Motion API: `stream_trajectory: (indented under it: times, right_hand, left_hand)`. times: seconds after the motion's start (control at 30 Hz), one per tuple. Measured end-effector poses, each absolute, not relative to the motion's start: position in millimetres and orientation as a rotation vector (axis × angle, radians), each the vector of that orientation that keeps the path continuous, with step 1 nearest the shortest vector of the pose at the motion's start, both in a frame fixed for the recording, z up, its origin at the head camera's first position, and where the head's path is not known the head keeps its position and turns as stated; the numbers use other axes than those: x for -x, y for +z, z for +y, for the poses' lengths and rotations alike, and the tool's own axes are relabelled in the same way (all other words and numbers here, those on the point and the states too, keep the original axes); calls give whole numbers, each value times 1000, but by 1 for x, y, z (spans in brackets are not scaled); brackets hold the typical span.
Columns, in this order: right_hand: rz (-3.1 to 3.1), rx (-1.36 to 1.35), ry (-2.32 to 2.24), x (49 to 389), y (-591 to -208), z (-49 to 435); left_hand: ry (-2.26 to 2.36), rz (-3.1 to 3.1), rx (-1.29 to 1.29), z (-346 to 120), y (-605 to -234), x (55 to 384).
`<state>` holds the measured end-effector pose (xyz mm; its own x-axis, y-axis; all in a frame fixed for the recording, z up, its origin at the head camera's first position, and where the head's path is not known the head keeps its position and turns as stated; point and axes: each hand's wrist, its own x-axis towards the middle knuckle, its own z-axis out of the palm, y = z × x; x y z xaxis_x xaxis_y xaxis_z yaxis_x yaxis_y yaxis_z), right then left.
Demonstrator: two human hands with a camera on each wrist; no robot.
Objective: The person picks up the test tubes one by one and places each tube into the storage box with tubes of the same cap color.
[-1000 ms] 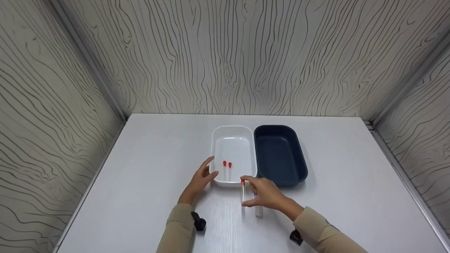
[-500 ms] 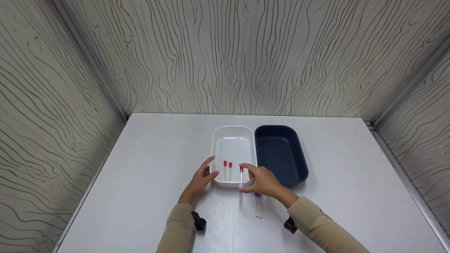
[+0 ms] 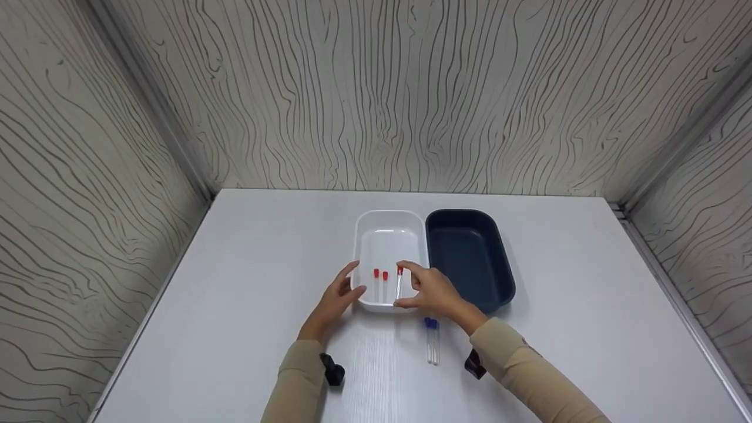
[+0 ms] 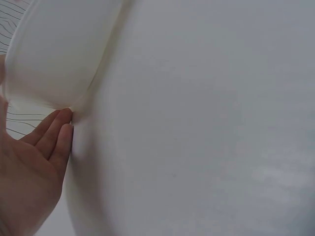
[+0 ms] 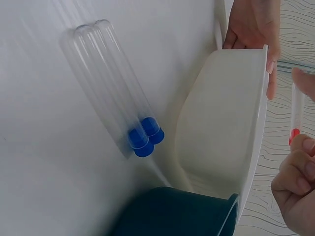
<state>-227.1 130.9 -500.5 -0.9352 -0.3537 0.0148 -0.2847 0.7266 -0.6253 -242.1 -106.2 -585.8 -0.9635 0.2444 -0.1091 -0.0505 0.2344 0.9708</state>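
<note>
My right hand [image 3: 436,292] pinches a clear test tube [image 3: 399,286] with a red cap, thumb at the bottom end and index finger at the cap. It holds the tube over the near right part of the white tray [image 3: 390,212]. Two more red-capped test tubes [image 3: 385,288] lie side by side inside that tray. At the tray's near left corner my left hand [image 3: 333,299] holds the rim; in the left wrist view, fingers [image 4: 61,142] lie against the outer wall. Blue-capped test tubes [image 5: 113,83] lie together on the table before the trays.
A dark blue tray [image 3: 508,276] stands right beside the white one, long sides together. Both rest on a white table [image 3: 264,264] enclosed by wood-patterned panels [image 3: 376,100] at the back and sides.
My right hand has carried the red-capped test tube forward and slightly left, from in front of the white tray to over it. The blue-capped tubes have come into view. My left hand keeps its place.
</note>
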Motion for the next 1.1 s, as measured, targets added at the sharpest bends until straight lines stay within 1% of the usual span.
stream_trajectory:
  times: [0.23, 0.47, 0.7, 1.1]
  right_hand:
    - [2815, 479, -994, 237, -503, 130]
    - [2811, 482, -1024, 245, -506, 130]
    - [2827, 496, -1000, 255, -511, 124]
    - [2779, 434, -996, 259, -521, 113]
  left_hand:
    - [1777, 2284, -149, -105, -585, 242]
    - [1741, 2283, -129, -103, -551, 227]
    - [1773, 2279, -167, -106, -586, 243]
    - [1743, 2291, -97, -105, -583, 242]
